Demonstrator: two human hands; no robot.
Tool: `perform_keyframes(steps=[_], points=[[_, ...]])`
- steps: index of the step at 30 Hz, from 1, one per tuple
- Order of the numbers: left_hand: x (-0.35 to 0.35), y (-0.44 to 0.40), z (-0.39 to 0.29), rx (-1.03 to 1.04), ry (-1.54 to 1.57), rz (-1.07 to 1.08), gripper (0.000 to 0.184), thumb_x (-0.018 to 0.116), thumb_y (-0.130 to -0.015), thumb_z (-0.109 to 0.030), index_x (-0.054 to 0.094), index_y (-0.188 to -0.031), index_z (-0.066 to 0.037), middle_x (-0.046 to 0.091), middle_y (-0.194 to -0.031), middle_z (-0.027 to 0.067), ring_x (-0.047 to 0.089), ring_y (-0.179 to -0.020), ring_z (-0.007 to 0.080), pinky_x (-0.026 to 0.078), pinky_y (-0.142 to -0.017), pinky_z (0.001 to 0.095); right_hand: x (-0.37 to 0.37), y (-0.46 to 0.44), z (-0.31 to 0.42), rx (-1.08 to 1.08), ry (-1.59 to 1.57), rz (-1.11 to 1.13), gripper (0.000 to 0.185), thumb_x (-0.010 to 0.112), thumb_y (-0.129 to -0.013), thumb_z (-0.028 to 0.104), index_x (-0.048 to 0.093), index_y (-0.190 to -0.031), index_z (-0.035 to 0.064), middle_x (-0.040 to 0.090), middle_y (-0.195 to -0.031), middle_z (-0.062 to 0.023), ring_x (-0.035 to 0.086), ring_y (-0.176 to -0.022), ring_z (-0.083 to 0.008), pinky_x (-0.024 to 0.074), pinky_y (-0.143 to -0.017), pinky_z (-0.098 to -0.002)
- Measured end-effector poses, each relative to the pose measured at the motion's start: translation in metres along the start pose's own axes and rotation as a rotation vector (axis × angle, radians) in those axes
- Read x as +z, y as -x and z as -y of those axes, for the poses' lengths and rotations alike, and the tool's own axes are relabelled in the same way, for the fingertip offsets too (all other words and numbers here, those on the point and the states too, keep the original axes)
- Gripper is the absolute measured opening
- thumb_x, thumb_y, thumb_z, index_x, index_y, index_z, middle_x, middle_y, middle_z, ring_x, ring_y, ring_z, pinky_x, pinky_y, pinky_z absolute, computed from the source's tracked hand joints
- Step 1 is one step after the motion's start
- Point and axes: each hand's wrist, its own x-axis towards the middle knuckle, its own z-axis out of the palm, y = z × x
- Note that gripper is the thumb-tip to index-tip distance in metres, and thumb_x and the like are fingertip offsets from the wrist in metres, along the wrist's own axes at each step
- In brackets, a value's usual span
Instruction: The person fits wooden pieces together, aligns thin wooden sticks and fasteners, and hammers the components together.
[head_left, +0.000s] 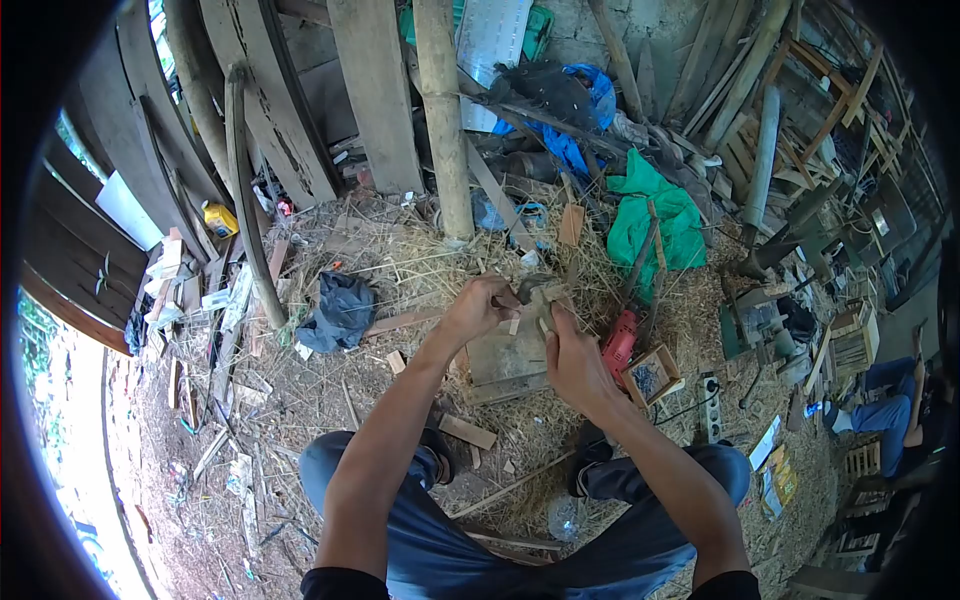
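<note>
My left hand (482, 308) is closed in a pinch above a low wooden block (505, 362); what its fingertips hold is too small to make out. My right hand (580, 368) lies just right of it, fingers closed around a small piece of pale wood (545, 297) whose lower part the hand hides. Both hands are close together over the block's far edge, between my knees. A red power tool (621, 338) rests on the ground beside my right hand. Close by is a small open wooden box (650, 374) with dark small pieces inside.
A power strip (712, 408) with a cable lies to the right. Green plastic sheeting (655, 225), a dark plastic bag (340, 312) and wood scraps litter the straw-covered floor. A wooden post (442, 120) stands ahead. Another person (885, 400) sits at the far right.
</note>
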Motion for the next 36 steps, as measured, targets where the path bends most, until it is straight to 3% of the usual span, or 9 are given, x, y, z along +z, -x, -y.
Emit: perform_keyframes(steps=[3,10,12,16,19,25,28,35,36], points=[[0.003,0.001,-0.006,-0.132,0.022,-0.012,0.022,0.079,-0.068,-0.001,0.067,-0.086,0.0,0.063,-0.086,0.0096,0.064,-0.079,0.0211,0.052,-0.066,0.0312,0.0,-0.001,0.001,-0.012,0.017,-0.031,0.038,0.048,-0.09,0.004,0.04,-0.125,-0.0074,0.059,-0.066,-0.0283,0.059,-0.06,-0.0466,0.0463,-0.059,-0.0505],[-0.001,0.001,-0.004,-0.054,0.008,0.0,0.021,0.079,-0.065,0.001,0.066,-0.082,0.002,0.063,-0.083,0.0129,0.064,-0.076,0.0253,0.052,-0.068,0.0349,0.002,0.0,0.003,0.081,0.0,0.02,0.039,0.048,-0.09,0.004,0.039,-0.126,-0.0057,0.056,-0.06,-0.0259,0.058,-0.057,-0.0448,0.0452,-0.055,-0.0501],[0.002,0.002,-0.004,-0.088,0.078,-0.02,0.023,0.079,-0.066,0.002,0.067,-0.085,0.0,0.063,-0.085,0.0106,0.064,-0.075,0.0205,0.052,-0.066,0.0322,0.004,0.001,0.003,0.042,0.005,-0.021,0.039,0.048,-0.09,0.004,0.039,-0.127,-0.0054,0.056,-0.059,-0.0259,0.058,-0.056,-0.0447,0.0446,-0.054,-0.0503],[0.001,0.0,-0.002,-0.138,0.078,0.013,0.022,0.077,-0.065,0.005,0.067,-0.084,0.001,0.063,-0.085,0.0106,0.064,-0.076,0.0205,0.053,-0.066,0.0318,0.012,0.004,-0.006,-0.027,0.025,-0.042,0.038,0.048,-0.09,0.005,0.038,-0.126,-0.0051,0.056,-0.06,-0.026,0.058,-0.057,-0.0453,0.0438,-0.053,-0.051],[-0.006,0.0,-0.007,-0.027,-0.022,0.025,0.021,0.076,-0.066,0.006,0.067,-0.084,0.001,0.063,-0.085,0.0103,0.065,-0.076,0.02,0.053,-0.066,0.0312,0.01,0.004,-0.004,-0.053,0.016,-0.055,0.037,0.047,-0.09,0.004,0.037,-0.125,-0.0047,0.057,-0.062,-0.027,0.059,-0.06,-0.0464,0.0437,-0.053,-0.0516],[0.0,-0.002,-0.003,-0.133,0.038,0.014,0.023,0.078,-0.064,0.003,0.068,-0.085,0.0,0.062,-0.082,0.0097,0.064,-0.074,0.0201,0.052,-0.065,0.0312,0.002,0.004,0.004,0.001,-0.006,0.031,0.036,0.048,-0.09,0.003,0.038,-0.123,-0.0053,0.056,-0.063,-0.0276,0.058,-0.06,-0.0471,0.0432,-0.054,-0.0522],[0.004,0.0,-0.004,-0.101,0.011,-0.022,0.024,0.079,-0.064,0.003,0.067,-0.084,0.001,0.063,-0.081,0.0094,0.064,-0.074,0.0199,0.052,-0.065,0.0308,0.007,0.005,0.002,-0.064,-0.017,-0.11,0.036,0.048,-0.09,0.002,0.038,-0.123,-0.0056,0.056,-0.063,-0.0271,0.058,-0.06,-0.0467,0.0428,-0.053,-0.0524],[-0.001,0.001,-0.005,-0.113,0.0,0.01,0.023,0.078,-0.064,0.003,0.067,-0.084,0.001,0.064,-0.084,0.0093,0.064,-0.074,0.0191,0.052,-0.066,0.0302,0.005,0.003,-0.004,0.005,-0.006,-0.068,0.035,0.049,-0.089,0.002,0.04,-0.122,-0.0051,0.056,-0.06,-0.0259,0.058,-0.057,-0.0454,0.0433,-0.052,-0.0521],[0.002,0.0,-0.002,-0.125,-0.005,0.006,0.022,0.077,-0.065,0.004,0.067,-0.084,0.0,0.065,-0.085,0.0094,0.065,-0.075,0.0192,0.053,-0.067,0.0304,0.007,0.001,-0.007,-0.032,-0.013,-0.051,0.039,0.049,-0.089,0.001,0.038,-0.125,-0.0054,0.056,-0.065,-0.0291,0.058,-0.059,-0.0462,0.0431,-0.052,-0.0499]])
